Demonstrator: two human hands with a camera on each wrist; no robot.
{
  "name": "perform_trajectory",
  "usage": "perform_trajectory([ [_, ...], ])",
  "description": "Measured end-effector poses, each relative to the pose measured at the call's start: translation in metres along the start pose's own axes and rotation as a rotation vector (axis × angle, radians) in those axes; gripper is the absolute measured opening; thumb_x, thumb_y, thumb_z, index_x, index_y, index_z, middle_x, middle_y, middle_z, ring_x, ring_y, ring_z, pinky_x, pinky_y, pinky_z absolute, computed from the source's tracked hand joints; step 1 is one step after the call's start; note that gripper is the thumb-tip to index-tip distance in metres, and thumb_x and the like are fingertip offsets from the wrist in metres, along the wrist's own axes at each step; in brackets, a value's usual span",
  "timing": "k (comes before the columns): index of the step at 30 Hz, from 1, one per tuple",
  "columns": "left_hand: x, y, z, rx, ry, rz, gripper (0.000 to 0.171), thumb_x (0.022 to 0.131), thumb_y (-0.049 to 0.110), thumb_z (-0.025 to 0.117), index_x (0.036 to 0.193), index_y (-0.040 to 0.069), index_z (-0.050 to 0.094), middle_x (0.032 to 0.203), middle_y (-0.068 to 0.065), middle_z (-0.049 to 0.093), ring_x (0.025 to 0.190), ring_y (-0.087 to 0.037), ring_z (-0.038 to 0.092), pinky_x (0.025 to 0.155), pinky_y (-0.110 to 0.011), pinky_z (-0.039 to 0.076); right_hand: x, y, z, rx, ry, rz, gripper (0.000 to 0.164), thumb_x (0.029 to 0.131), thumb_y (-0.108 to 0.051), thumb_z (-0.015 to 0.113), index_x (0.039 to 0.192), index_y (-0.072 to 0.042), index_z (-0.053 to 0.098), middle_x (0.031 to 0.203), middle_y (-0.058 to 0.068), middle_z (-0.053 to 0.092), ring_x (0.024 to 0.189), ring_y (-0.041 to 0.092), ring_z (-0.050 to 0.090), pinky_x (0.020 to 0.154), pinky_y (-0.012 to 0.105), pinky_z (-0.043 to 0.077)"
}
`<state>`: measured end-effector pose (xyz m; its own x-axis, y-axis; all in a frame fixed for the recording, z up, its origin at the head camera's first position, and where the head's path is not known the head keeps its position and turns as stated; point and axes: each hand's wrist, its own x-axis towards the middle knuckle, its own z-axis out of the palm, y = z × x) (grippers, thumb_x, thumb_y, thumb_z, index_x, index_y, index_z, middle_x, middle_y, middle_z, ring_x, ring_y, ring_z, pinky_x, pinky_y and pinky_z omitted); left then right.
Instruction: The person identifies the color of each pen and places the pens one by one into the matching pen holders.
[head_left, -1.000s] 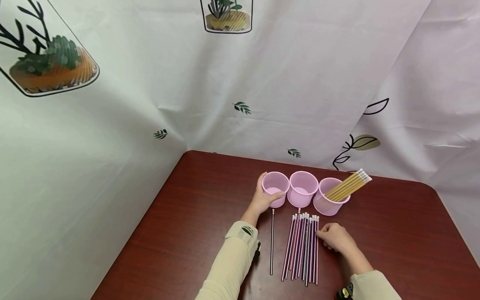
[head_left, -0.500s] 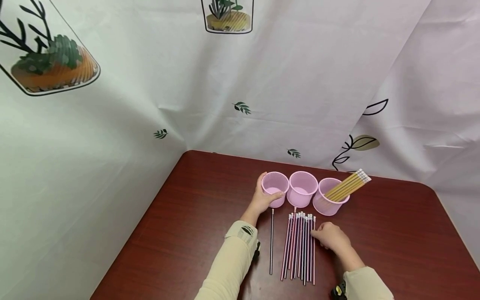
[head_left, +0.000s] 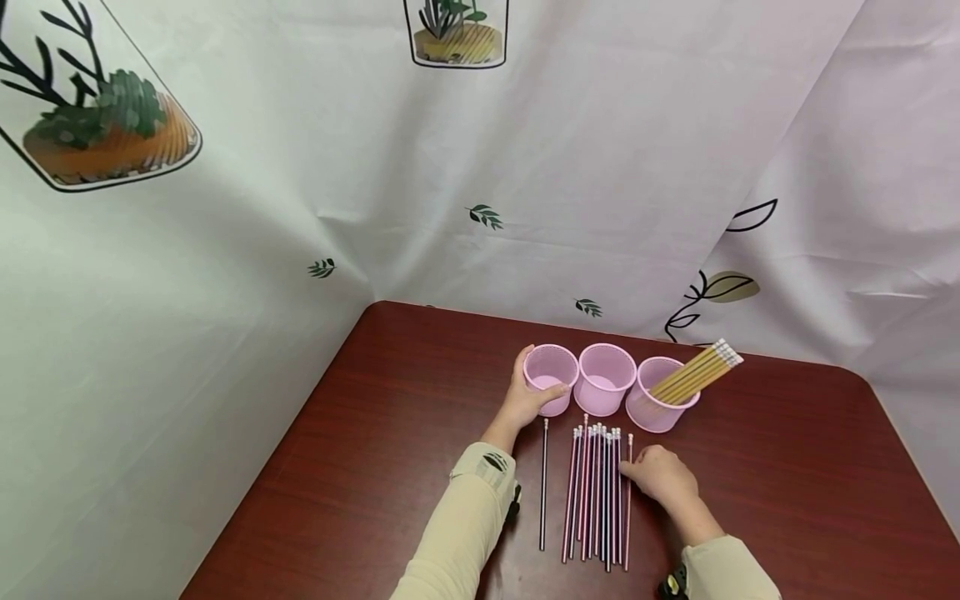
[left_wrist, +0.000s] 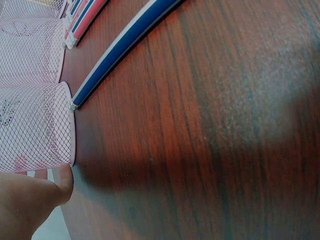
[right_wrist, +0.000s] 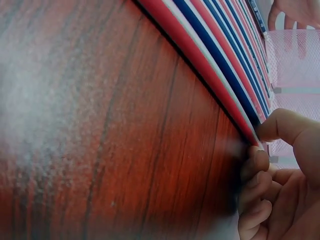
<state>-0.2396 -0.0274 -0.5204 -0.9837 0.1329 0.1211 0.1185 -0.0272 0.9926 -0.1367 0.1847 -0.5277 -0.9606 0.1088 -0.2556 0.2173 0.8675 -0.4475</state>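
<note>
My left hand point(head_left: 525, 393) holds the leftmost pink mesh pencil cup point(head_left: 551, 367), its thumb across the near side. In the left wrist view that cup point(left_wrist: 37, 127) lies beside the thumb. Just in front, a single dark blue-striped pencil point(head_left: 544, 483) lies apart. My right hand point(head_left: 662, 475) is at the right end of a row of striped pencils point(head_left: 595, 496). Between its thumb and curled fingers it pinches the outermost red-striped pencil point(right_wrist: 200, 57) near the eraser end. That pencil's eraser end stands slightly off from the row.
A middle pink cup point(head_left: 606, 371) touches the left one. The right cup point(head_left: 652, 412) holds a bundle of yellow pencils point(head_left: 696, 371) leaning right. All stand on a dark red wooden table point(head_left: 390, 433), with a patterned white cloth point(head_left: 585, 167) behind.
My right hand has moved slightly left, and the row of pencils has shifted left with it. The outermost pencil's top has come away from the row. My left hand stays on the cup.
</note>
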Motion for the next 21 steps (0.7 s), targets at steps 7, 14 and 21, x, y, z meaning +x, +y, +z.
perform_trajectory([
  [7,-0.006,0.014,-0.001,-0.017,-0.011,-0.008,0.085,0.07,-0.006,0.074,0.14,0.002,0.026,0.135,-0.027,0.036,0.121,-0.045,0.034,0.102,-0.056,0.025,-0.001,0.001,-0.001,0.032,-0.013,0.03,0.033,0.076,-0.035,0.063,0.054,-0.012,0.052,0.05,-0.001,0.05,0.05,0.017,0.049,0.047,0.035,0.038],
  [14,-0.006,0.014,-0.001,-0.016,-0.018,-0.004,0.086,0.071,-0.004,0.075,0.141,0.0,0.024,0.136,-0.027,0.035,0.122,-0.045,0.034,0.103,-0.055,0.025,-0.003,-0.004,-0.008,0.164,-0.013,0.031,0.027,0.077,-0.024,0.062,0.056,-0.008,0.055,0.043,-0.001,0.052,0.038,0.014,0.053,0.038,0.029,0.042],
  [21,-0.006,0.013,-0.001,-0.004,-0.006,0.004,0.086,0.07,-0.005,0.075,0.14,0.001,0.026,0.135,-0.027,0.036,0.122,-0.045,0.034,0.102,-0.056,0.025,-0.004,-0.012,-0.021,0.231,0.019,0.004,0.018,0.074,-0.017,0.06,0.064,-0.008,0.048,0.047,0.001,0.052,0.04,0.014,0.055,0.039,0.028,0.044],
])
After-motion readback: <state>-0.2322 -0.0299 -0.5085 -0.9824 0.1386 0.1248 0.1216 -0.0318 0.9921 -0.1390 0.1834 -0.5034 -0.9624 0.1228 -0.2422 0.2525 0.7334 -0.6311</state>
